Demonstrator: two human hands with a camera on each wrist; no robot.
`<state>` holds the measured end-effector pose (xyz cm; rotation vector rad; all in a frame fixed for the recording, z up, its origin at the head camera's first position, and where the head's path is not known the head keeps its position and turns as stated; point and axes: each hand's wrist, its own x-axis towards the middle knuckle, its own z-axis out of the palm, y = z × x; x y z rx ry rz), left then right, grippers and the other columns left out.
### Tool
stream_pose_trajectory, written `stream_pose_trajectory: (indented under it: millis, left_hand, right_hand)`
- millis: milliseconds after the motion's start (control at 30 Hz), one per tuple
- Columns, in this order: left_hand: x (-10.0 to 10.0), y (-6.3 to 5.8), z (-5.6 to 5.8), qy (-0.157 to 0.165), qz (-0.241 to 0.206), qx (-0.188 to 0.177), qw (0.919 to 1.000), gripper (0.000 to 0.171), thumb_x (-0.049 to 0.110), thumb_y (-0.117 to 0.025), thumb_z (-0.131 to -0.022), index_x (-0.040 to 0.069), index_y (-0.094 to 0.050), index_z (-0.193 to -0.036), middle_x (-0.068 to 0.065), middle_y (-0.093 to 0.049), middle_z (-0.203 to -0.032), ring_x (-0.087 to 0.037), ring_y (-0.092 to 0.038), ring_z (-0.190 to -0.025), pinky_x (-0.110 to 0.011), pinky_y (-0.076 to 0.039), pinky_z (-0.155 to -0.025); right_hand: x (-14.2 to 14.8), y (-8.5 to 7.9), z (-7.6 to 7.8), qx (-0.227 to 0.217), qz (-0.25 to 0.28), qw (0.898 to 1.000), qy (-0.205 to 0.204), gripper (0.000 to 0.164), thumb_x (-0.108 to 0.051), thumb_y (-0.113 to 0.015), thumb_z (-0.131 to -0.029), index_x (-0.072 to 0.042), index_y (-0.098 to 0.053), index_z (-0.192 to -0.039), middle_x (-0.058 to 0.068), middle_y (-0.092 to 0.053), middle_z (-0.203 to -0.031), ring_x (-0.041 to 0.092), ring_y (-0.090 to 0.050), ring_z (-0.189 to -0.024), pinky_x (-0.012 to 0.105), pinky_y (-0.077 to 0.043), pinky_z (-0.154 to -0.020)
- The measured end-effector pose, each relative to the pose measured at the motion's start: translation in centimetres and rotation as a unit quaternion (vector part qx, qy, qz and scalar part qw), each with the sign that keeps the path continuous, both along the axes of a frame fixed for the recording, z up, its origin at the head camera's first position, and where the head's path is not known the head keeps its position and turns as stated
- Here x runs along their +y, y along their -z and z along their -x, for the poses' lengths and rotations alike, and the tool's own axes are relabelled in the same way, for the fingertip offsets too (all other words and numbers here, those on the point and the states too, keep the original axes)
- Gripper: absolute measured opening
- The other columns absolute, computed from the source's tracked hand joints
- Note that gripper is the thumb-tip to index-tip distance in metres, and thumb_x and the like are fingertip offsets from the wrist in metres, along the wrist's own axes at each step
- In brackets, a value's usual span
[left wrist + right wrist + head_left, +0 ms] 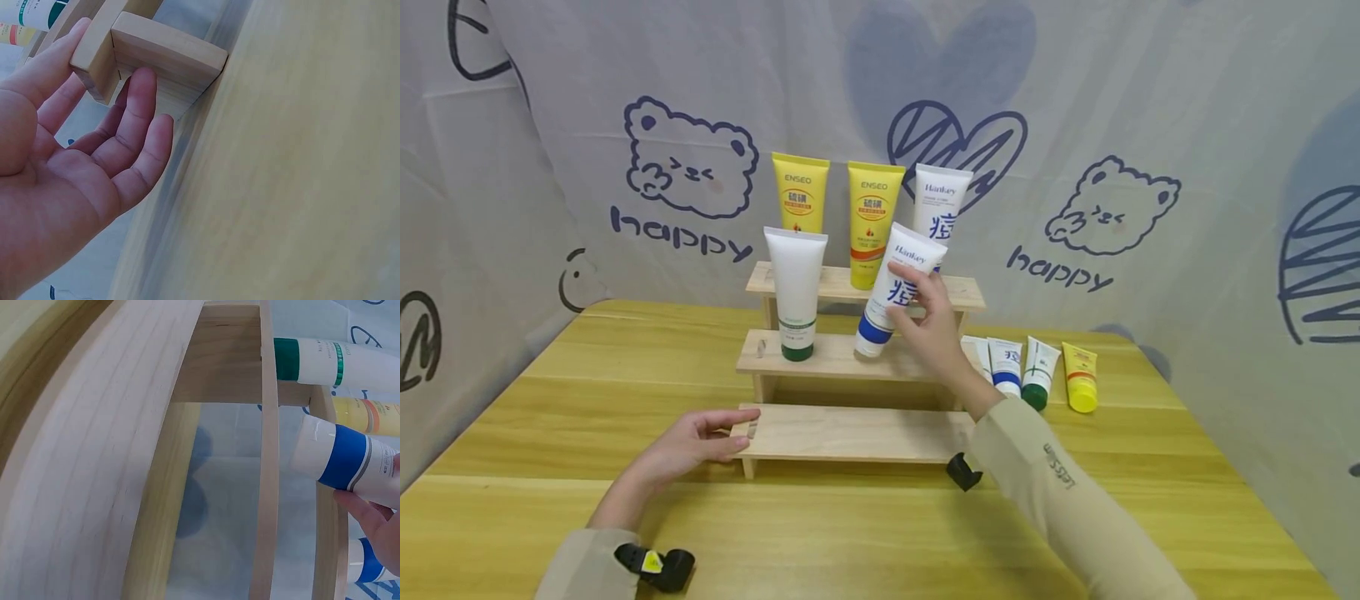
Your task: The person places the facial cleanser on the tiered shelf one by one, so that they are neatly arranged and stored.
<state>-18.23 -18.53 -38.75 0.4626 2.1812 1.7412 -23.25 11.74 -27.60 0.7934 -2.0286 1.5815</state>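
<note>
We see our right hand (928, 312) pinching a white Hankey tube (891, 296) between the thumb and the fingers. This tube is tilted, its blue-banded end down, just above the middle step of the wooden stand (853, 433), and in the right wrist view a small gap stays between its cap and the board. Our left hand (692, 446) grips the left end of the lowest step with thumb and index finger, while the other fingers are loosely bent.

All the tubes are closed, so we cannot tell what is inside. On the top step there stand a left yellow ENSEO tube (801, 192), a second yellow ENSEO tube (876, 212) and another Hankey tube (942, 190). On the middle step, at left, a white tube with green cap (796, 287) stands upright. To the right of the stand, a group of tubes (1006, 362), white and yellow, lies on the table; one of them is partly hidden.

The table (647, 358) has a yellowish wood grain. Behind it hangs a pale cloth (820, 75) with drawn bears, hearts and the word "happy".
</note>
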Motion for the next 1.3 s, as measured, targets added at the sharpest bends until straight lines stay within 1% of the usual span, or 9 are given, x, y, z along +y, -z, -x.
stream_pose_trajectory:
  millis: [167,233,400,567,700,833,1067,1233,1300]
  left_hand:
    - [0.1,-0.1,0.0,0.003,0.000,-0.002,1.0000,0.052,0.018,-0.062,-0.085,-0.006,-0.043,-0.128,-0.025,-0.028,-0.138,-0.020,-0.050,-0.094,-0.034,-0.050,-0.074]
    - [0.1,-0.1,0.0,0.005,0.001,-0.003,1.0000,0.052,0.018,-0.061,-0.085,-0.006,-0.043,-0.128,-0.025,-0.028,-0.138,-0.020,-0.050,-0.094,-0.034,-0.050,-0.074]
    - [0.2,-0.2,0.1,0.005,0.001,-0.004,1.0000,0.051,0.018,-0.061,-0.086,-0.005,-0.044,-0.128,-0.025,-0.028,-0.138,-0.021,-0.050,-0.093,-0.034,-0.050,-0.074]
    - [0.2,-0.2,0.1,0.002,0.003,-0.003,1.0000,0.051,0.018,-0.061,-0.086,-0.005,-0.044,-0.128,-0.025,-0.028,-0.138,-0.021,-0.050,-0.093,-0.033,-0.050,-0.073]
    - [0.2,-0.2,0.1,0.003,0.001,-0.002,1.0000,0.051,0.018,-0.061,-0.085,-0.005,-0.044,-0.128,-0.025,-0.028,-0.138,-0.020,-0.050,-0.095,-0.034,-0.050,-0.074]
    - [0.2,-0.1,0.1,0.004,0.000,-0.001,1.0000,0.051,0.017,-0.061,-0.086,-0.006,-0.044,-0.128,-0.026,-0.028,-0.138,-0.020,-0.050,-0.096,-0.034,-0.050,-0.074]
    - [0.1,0.0,0.1,0.005,-0.002,-0.002,1.0000,0.052,0.017,-0.061,-0.086,-0.006,-0.043,-0.128,-0.025,-0.027,-0.139,-0.019,-0.050,-0.096,-0.034,-0.050,-0.074]
    - [-0.1,0.1,0.1,0.004,-0.001,-0.002,1.0000,0.053,0.017,-0.061,-0.085,-0.006,-0.042,-0.129,-0.025,-0.027,-0.139,-0.018,-0.050,-0.096,-0.034,-0.050,-0.074]
    - [-0.1,0.1,0.1,0.005,0.000,-0.001,1.0000,0.053,0.018,-0.061,-0.085,-0.006,-0.042,-0.129,-0.025,-0.027,-0.139,-0.018,-0.050,-0.096,-0.034,-0.050,-0.074]
  right_hand:
    - [-0.6,0.1,0.1,0.013,-0.030,0.999,-0.010,0.046,0.015,-0.052,-0.078,0.003,-0.049,-0.122,0.023,-0.038,-0.118,0.032,-0.049,-0.099,0.035,-0.051,-0.071]
    - [-0.5,0.7,0.7,0.024,-0.037,0.999,-0.011,0.046,0.015,-0.052,-0.077,0.001,-0.050,-0.121,0.020,-0.039,-0.119,0.029,-0.049,-0.097,0.033,-0.051,-0.070]
    - [-0.7,0.7,0.8,0.025,-0.044,0.998,-0.028,0.046,0.017,-0.052,-0.078,0.001,-0.050,-0.121,0.020,-0.037,-0.122,0.030,-0.046,-0.105,0.035,-0.050,-0.074]
    - [-0.9,0.6,0.8,0.021,-0.078,0.996,-0.029,0.046,0.018,-0.053,-0.078,0.000,-0.051,-0.121,0.020,-0.037,-0.124,0.030,-0.044,-0.110,0.034,-0.049,-0.077]
    - [-1.2,0.0,0.0,0.026,-0.098,0.995,-0.023,0.044,0.019,-0.053,-0.078,0.003,-0.051,-0.119,0.023,-0.037,-0.122,0.034,-0.044,-0.109,0.035,-0.049,-0.077]
    - [-1.3,-0.6,-1.0,0.033,-0.090,0.995,-0.030,0.042,0.020,-0.051,-0.077,0.008,-0.050,-0.117,0.025,-0.037,-0.119,0.036,-0.042,-0.110,0.037,-0.049,-0.078]
    - [-0.3,1.4,0.3,0.061,-0.088,0.993,-0.053,0.041,0.016,-0.056,-0.078,0.004,-0.051,-0.118,0.020,-0.033,-0.129,0.032,-0.040,-0.115,0.038,-0.048,-0.079]
    - [0.1,1.9,0.0,0.064,-0.099,0.992,-0.037,0.044,0.014,-0.060,-0.077,0.001,-0.053,-0.118,0.019,-0.032,-0.131,0.032,-0.039,-0.116,0.041,-0.048,-0.080]
    - [0.2,1.8,-0.3,0.064,-0.098,0.993,-0.032,0.045,0.016,-0.059,-0.075,0.002,-0.053,-0.117,0.021,-0.033,-0.131,0.034,-0.039,-0.115,0.043,-0.047,-0.080]
